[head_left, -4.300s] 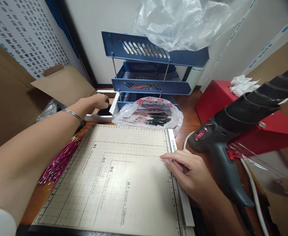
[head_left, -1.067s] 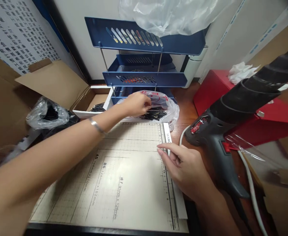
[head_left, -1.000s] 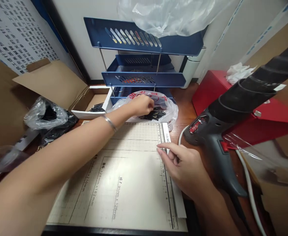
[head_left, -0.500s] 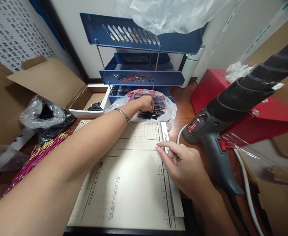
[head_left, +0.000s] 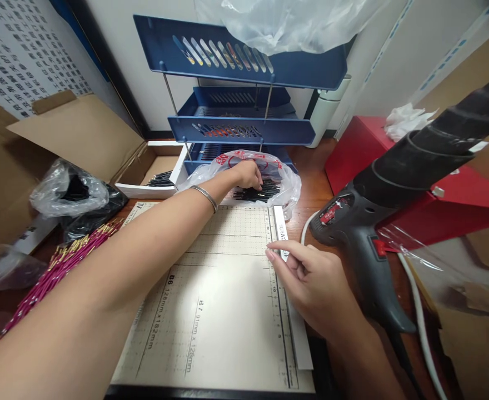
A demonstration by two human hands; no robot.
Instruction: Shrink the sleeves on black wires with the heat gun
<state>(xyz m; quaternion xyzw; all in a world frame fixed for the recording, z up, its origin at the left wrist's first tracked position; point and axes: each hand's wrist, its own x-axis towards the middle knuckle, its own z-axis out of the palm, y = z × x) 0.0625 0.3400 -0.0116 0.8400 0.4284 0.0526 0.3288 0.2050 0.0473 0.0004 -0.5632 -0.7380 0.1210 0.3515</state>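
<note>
On the table (head_left: pixel 313 186), thin black pieces (head_left: pixel 265 192) lie in a plastic bag (head_left: pixel 291 189). The left hand (head_left: pixel 248 174) has shifted there from the white box (head_left: pixel 146 192), so handling now seems centred there; whether its grip has a piece, I cannot tell. The right hand (head_left: pixel 317 283) curls over the cutting board (head_left: pixel 231 333), grip likewise unclear.

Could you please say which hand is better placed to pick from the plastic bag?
Likely the left hand: it's at the black pieces in the plastic bag; the right hand is farther, over the board.
</note>
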